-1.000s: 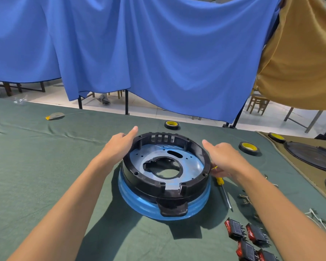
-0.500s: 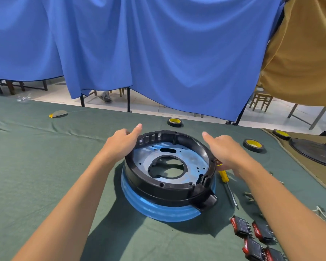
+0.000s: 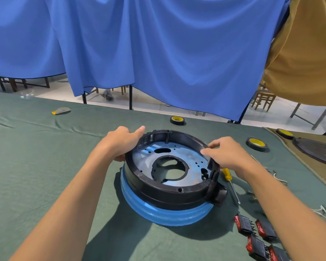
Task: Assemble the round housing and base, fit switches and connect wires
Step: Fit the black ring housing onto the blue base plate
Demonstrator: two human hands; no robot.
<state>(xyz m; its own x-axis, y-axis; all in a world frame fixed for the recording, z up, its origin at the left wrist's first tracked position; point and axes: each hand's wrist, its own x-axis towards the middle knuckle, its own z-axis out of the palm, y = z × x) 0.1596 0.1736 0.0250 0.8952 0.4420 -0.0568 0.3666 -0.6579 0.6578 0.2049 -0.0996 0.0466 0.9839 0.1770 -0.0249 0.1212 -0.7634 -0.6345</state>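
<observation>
Green cloth (image 3: 36, 166) covered the table, and a big blue curtain (image 3: 158, 53) hung far behind it. On the cloth, in the middle and quite near, sat the black housing (image 3: 167, 193), a round ring resting on top of the blue base (image 3: 164, 216). It looked like hard plastic, stiff and not very heavy, but wide. So I think two hands on the rim, one on each side, were the best way to hold it. The smooth blue base might slip, so the rim was the safer spot. The left hand (image 3: 120, 142) gripped the far left rim, with the thumb lying along the top and the fingers curled round the outside. The right hand (image 3: 228, 155) pinched the right rim, thumb inside and fingers over the edge. Red and black switches (image 3: 244, 225) lay near on the right, untouched, by a yellow screwdriver (image 3: 226, 174)
</observation>
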